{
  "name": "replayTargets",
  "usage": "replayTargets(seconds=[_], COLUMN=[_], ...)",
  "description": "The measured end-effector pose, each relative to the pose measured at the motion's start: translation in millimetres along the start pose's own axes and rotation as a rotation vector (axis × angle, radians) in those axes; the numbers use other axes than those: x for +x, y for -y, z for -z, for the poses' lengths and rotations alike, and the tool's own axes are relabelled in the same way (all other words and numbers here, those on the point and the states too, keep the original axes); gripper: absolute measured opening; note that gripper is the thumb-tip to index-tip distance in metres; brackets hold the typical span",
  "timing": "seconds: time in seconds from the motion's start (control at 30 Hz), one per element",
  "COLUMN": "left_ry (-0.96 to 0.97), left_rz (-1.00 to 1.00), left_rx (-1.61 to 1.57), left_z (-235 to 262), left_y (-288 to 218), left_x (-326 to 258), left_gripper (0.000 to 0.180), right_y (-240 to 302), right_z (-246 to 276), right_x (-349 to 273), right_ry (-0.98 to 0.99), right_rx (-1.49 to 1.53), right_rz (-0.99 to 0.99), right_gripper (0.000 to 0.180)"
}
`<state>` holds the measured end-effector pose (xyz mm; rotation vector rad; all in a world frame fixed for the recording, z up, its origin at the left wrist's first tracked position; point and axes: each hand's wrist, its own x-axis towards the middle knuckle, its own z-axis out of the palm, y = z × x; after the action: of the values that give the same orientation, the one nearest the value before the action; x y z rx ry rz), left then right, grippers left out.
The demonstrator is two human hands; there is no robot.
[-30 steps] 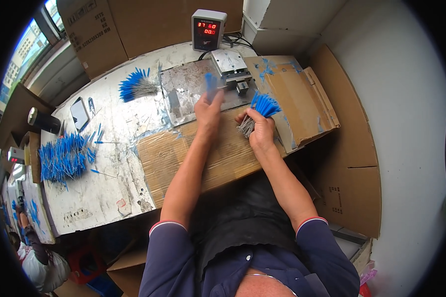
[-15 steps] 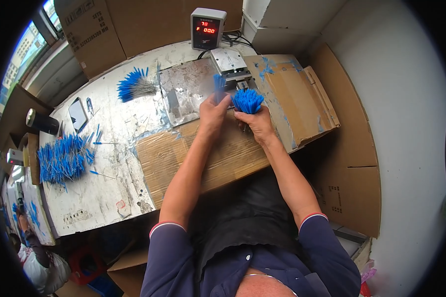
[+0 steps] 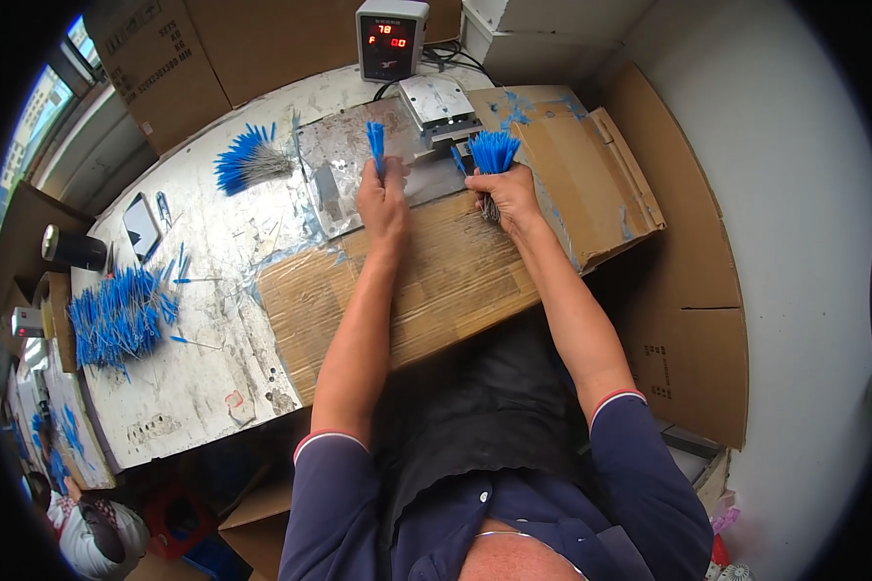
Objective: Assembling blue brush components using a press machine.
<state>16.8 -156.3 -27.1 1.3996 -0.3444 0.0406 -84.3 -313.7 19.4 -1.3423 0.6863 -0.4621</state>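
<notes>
My left hand (image 3: 385, 205) is closed around a small bunch of blue-tipped wires (image 3: 375, 141), held upright above the metal plate (image 3: 335, 160). My right hand (image 3: 510, 197) grips a thicker bundle of blue-tipped wires (image 3: 494, 151), its grey tails sticking out below the fist. Just left of that bundle, a small blue piece (image 3: 458, 157) shows at the front of a metal bench device (image 3: 440, 105). Two more groups of the same wires lie on the white table: a fanned bunch (image 3: 247, 160) beyond the plate's left side and a large pile (image 3: 116, 315) at the left.
A display box with red digits (image 3: 391, 41) stands at the back, cables behind it. Flattened cardboard (image 3: 407, 281) covers the near edge; a cardboard box (image 3: 581, 184) is at right. A phone (image 3: 142, 227) and black cylinder (image 3: 73, 248) lie left. Another person (image 3: 97, 533) sits lower left.
My left hand has moved left, away from the right one, with its small bunch. The right-hand bundle has turned so its wire tails show. The whole view has shifted slightly.
</notes>
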Motion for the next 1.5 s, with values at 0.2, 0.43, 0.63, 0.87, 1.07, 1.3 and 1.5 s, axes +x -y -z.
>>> replayTargets(seconds=[0.2,0.43,0.63,0.87,1.07,1.3,1.5], left_ry=[-0.017,-0.117,-0.138,0.03,0.103,0.097,0.127], left_rz=[0.076,0.0,-0.289,-0.286,-0.27,-0.347,-0.446], left_rx=[-0.037,0.129,0.438,0.694,0.731,0.747,0.848], left_z=[-2.0,-2.9,-3.4,-15.3,-21.3,-19.5,-20.0], left_y=[-1.9,-4.8,-4.2,-2.2,-3.2,-2.3,4.1], left_x=[-3.1,-4.3,-2.9,2.9,2.9,-1.8,-0.4], left_gripper=[0.021,0.022,0.02,0.019,0.02,0.016,0.01], right_y=[2.7,-1.6,5.4,-2.3,-4.9,-0.2,2.5], right_z=[-4.5,-6.7,-9.6,1.5,5.4,8.2,2.3], right_x=[8.1,7.6,-0.3,-5.7,-10.1,-13.4,-14.1], right_ry=[-0.007,-0.023,-0.012,0.022,0.028,0.076,0.049], right_rx=[-0.054,-0.034,-0.009,0.24,0.27,0.261,0.175], right_rz=[-0.016,-0.016,-0.01,0.018,-0.05,-0.162,-0.203], right_gripper=[0.012,0.014,0.011,0.011,0.015,0.015,0.014])
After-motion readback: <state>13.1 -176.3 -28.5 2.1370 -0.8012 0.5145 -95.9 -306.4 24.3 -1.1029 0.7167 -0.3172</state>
